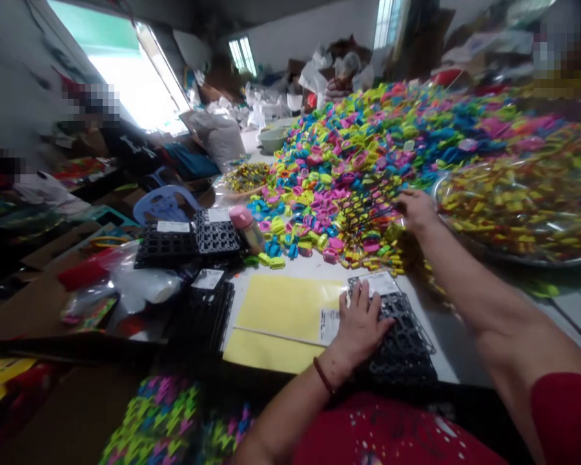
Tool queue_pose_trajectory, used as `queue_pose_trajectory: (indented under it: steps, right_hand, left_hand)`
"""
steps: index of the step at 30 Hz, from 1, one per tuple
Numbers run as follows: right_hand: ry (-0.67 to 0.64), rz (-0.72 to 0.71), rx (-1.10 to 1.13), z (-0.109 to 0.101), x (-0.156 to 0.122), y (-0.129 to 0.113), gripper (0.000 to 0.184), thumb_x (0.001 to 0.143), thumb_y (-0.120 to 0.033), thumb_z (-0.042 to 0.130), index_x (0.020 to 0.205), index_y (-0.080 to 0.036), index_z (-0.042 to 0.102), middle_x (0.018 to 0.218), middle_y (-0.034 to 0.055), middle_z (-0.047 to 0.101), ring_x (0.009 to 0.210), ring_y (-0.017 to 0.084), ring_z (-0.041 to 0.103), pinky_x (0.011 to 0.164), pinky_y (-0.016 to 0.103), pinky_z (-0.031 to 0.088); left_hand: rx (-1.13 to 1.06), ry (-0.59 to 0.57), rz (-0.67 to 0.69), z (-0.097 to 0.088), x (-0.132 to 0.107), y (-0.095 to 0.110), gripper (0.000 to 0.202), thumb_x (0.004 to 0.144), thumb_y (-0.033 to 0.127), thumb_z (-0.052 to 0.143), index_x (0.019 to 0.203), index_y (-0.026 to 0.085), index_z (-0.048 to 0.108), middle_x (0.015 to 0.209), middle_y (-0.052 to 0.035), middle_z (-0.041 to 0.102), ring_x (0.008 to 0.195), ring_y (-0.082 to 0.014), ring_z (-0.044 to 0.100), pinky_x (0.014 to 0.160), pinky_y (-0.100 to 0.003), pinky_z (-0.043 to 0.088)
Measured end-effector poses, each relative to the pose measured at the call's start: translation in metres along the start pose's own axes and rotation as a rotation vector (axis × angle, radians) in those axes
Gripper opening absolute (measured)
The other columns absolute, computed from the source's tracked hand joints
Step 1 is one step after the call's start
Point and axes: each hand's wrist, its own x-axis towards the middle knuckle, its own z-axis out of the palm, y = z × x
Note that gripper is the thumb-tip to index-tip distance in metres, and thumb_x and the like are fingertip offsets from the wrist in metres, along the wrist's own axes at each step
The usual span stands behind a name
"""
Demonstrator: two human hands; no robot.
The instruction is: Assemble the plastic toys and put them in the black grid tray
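Note:
My left hand (361, 326) lies with its fingers spread over the edge of a stack of black grid trays (407, 329), beside yellow sheets (290, 300) with a white printed label (328, 325). Out to the right, my right hand (419, 210) is closed on the edge of a thin black grid tray (368, 205), blurred by motion. That tray is tilted in front of a large heap of small pink, blue and yellow-green plastic pieces (319, 161). Small yellow and red pieces (372, 261) lie below it.
A big clear-rimmed tub of yellow pieces (518, 206) stands at the right. More black trays (169, 242) and a pink-capped bottle (246, 229) are left of the sheets. A blue plastic chair (167, 200) and a person in dark clothing (130, 145) are farther left.

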Motion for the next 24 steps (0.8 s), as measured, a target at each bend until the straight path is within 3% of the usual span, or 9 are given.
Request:
queue_pose_trajectory:
  steps: [2,4,8,11,13,15,17,20,24]
  right_hand:
    - [-0.001,0.100,0.078,-0.023,-0.019,-0.003,0.028,0.090,-0.017,0.051,0.115,-0.008,0.062,0.081,0.0060,0.067,0.065,0.011,0.059,0.067,0.027,0.051]
    - [-0.053,0.187,0.133,-0.048,-0.049,-0.003,0.026,0.087,-0.017,0.058,0.112,-0.012,0.067,0.086,0.0075,0.068,0.066,0.011,0.060,0.065,0.027,0.050]
    - [-0.329,0.342,0.177,-0.078,-0.126,0.005,0.027,0.073,-0.029,0.077,0.097,-0.017,0.076,0.093,0.0104,0.072,0.066,0.015,0.060,0.058,0.028,0.048]
    - [-0.446,0.221,-0.028,-0.074,-0.170,0.015,0.028,0.073,-0.041,0.075,0.090,-0.020,0.078,0.094,0.0093,0.073,0.075,0.021,0.063,0.070,0.034,0.052]
    - [-0.463,0.064,-0.178,-0.064,-0.185,0.019,0.026,0.077,-0.043,0.069,0.087,-0.021,0.077,0.097,0.0081,0.073,0.088,0.025,0.065,0.085,0.038,0.051]
    - [-0.425,-0.043,-0.258,-0.054,-0.190,0.022,0.025,0.082,-0.041,0.062,0.089,-0.023,0.077,0.100,0.0069,0.073,0.097,0.026,0.065,0.094,0.040,0.048]
    - [-0.358,-0.032,-0.278,-0.045,-0.189,0.025,0.027,0.086,-0.040,0.056,0.094,-0.023,0.076,0.101,0.0059,0.074,0.099,0.026,0.065,0.093,0.040,0.048]
    - [-0.319,0.058,-0.263,-0.034,-0.184,0.029,0.028,0.087,-0.040,0.055,0.097,-0.022,0.074,0.101,0.0056,0.074,0.096,0.026,0.066,0.087,0.037,0.050]
    - [-0.383,-0.105,-0.423,-0.024,-0.181,0.038,0.029,0.088,-0.037,0.052,0.091,-0.019,0.074,0.098,0.0095,0.073,0.096,0.029,0.064,0.089,0.042,0.047]
  left_hand:
    - [-0.042,0.057,-0.036,-0.013,-0.005,-0.009,0.048,0.100,0.045,0.042,0.140,0.018,0.047,0.155,-0.0153,0.039,0.145,-0.0283,0.033,0.112,-0.053,0.033]
    - [-0.102,0.102,-0.124,-0.029,-0.011,-0.027,0.036,0.099,0.035,0.047,0.129,0.018,0.055,0.143,-0.0140,0.053,0.135,-0.0250,0.045,0.108,-0.047,0.037]
    - [-0.250,0.089,-0.371,-0.062,-0.028,-0.078,0.016,0.090,0.027,0.059,0.100,0.017,0.066,0.103,-0.0092,0.069,0.100,-0.0219,0.061,0.093,-0.037,0.046]
    - [-0.408,-0.061,-0.611,-0.077,-0.048,-0.097,0.025,0.088,0.039,0.058,0.077,0.017,0.066,0.076,-0.0035,0.066,0.073,-0.0173,0.058,0.071,-0.029,0.045]
    - [-0.577,-0.203,-0.757,-0.080,-0.067,-0.092,0.041,0.088,0.050,0.056,0.066,0.016,0.064,0.062,-0.0011,0.060,0.062,-0.0148,0.053,0.061,-0.026,0.041]
    - [-0.846,-0.276,-0.868,-0.080,-0.088,-0.078,0.044,0.085,0.055,0.060,0.069,0.014,0.065,0.062,-0.0016,0.061,0.063,-0.0142,0.056,0.060,-0.025,0.041]
    - [-1.188,-0.206,-1.010,-0.080,-0.105,-0.061,0.039,0.080,0.052,0.070,0.081,0.013,0.067,0.077,-0.0049,0.068,0.072,-0.0150,0.062,0.067,-0.024,0.047]
    - [-1.618,0.058,-1.276,-0.084,-0.120,-0.041,0.032,0.077,0.037,0.078,0.095,0.014,0.064,0.099,-0.0105,0.071,0.091,-0.0181,0.068,0.084,-0.029,0.053]
    - [-1.856,0.332,-1.471,-0.086,-0.116,-0.032,0.014,0.086,0.023,0.069,0.091,0.015,0.060,0.100,-0.0122,0.070,0.096,-0.0193,0.070,0.086,-0.031,0.056]
